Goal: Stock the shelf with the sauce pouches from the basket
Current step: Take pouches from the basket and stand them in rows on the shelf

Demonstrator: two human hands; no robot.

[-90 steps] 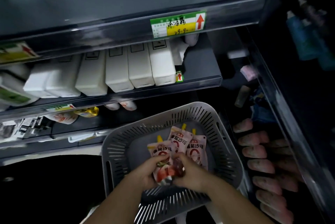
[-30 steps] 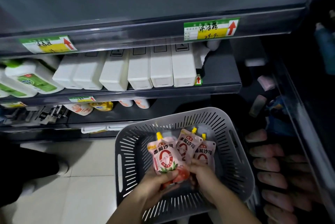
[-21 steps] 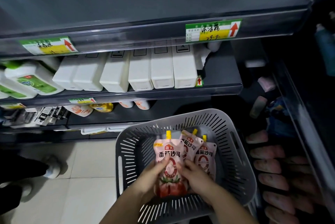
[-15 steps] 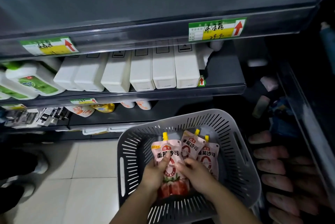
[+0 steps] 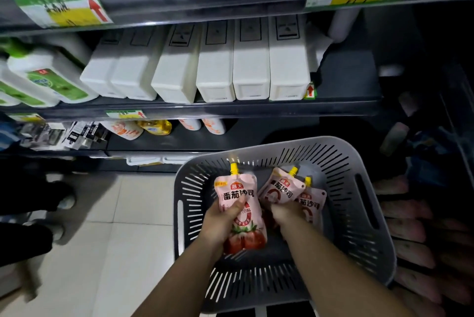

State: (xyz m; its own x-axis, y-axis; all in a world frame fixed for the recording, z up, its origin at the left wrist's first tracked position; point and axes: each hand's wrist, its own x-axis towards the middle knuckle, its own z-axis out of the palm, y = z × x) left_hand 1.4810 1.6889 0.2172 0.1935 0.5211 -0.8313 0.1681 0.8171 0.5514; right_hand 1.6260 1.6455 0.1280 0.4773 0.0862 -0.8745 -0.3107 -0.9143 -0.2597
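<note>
The picking-up step is in hand. The left hand [image 5: 222,221] has its fingers wrapped round one pouch [image 5: 239,210], held upright over the grey basket [image 5: 364,203]. The right hand [image 5: 287,214] closes on a second pouch [image 5: 280,189], with a third [image 5: 311,203] lying just beside it in the basket.

Next, I'd judge, both pouches must be lifted clear of the rim and carried to a free spot on a shelf [image 5: 346,78].

White boxes [image 5: 252,65] fill the dim middle shelf; pale floor tiles [image 5: 123,226] lie below, left.
</note>
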